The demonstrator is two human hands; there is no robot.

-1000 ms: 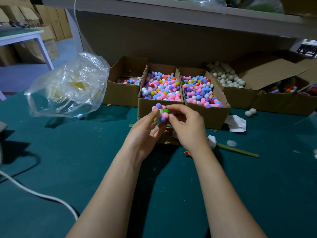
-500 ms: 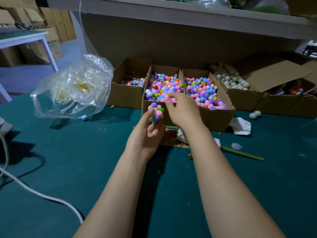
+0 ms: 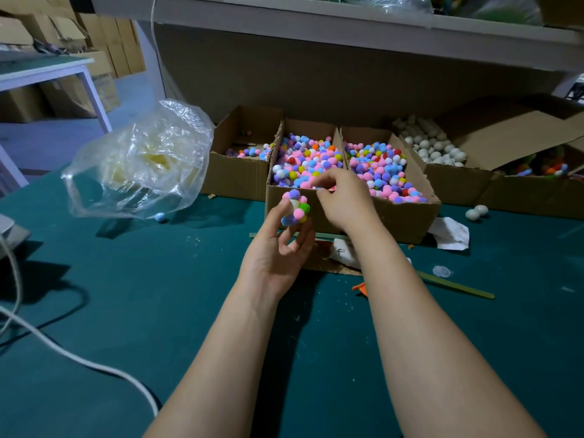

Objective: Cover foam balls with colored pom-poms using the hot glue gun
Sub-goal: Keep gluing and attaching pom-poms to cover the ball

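1. The left hand (image 3: 278,251) is raised above the middle of the bench (image 3: 126,295), palm turned up. It grasps a foam ball (image 3: 296,207) between thumb and fingertips.
2. The foam ball is partly covered. Purple, pink, green, blue and yellow pom-poms (image 3: 299,213) sit on it, and a bare white patch shows at its upper left. It hangs just in front of the near wall of the middle box (image 3: 272,194).
3. The right hand (image 3: 343,200) reaches over that near wall with its fingers curled. The tips are drawn together at the heap of loose pom-poms (image 3: 303,162) inside. Whether it pinches one cannot be told.
4. Open cardboard boxes stand in a row along the far edge of the bench, touching side by side.
   - The left box (image 3: 237,178) holds only a few pom-poms.
   - The right box (image 3: 407,219) is full of them.
   - A fourth box (image 3: 455,181), towards the far right corner, holds plain white balls (image 3: 433,147).
5. Two loose white balls (image 3: 476,211) lie on the bench just in front of the fourth box.
6. A clear plastic bag (image 3: 142,162) with pale yellow contents sits towards the far left corner. A light blue pom-pom (image 3: 160,217) lies just beside its near side.
7. A white cable (image 3: 79,358) curves across the bench near the left edge.
8. A thin green stick (image 3: 455,287) and a crumpled white paper (image 3: 452,232) lie on the bench on the far side of the right forearm, in front of the right box.
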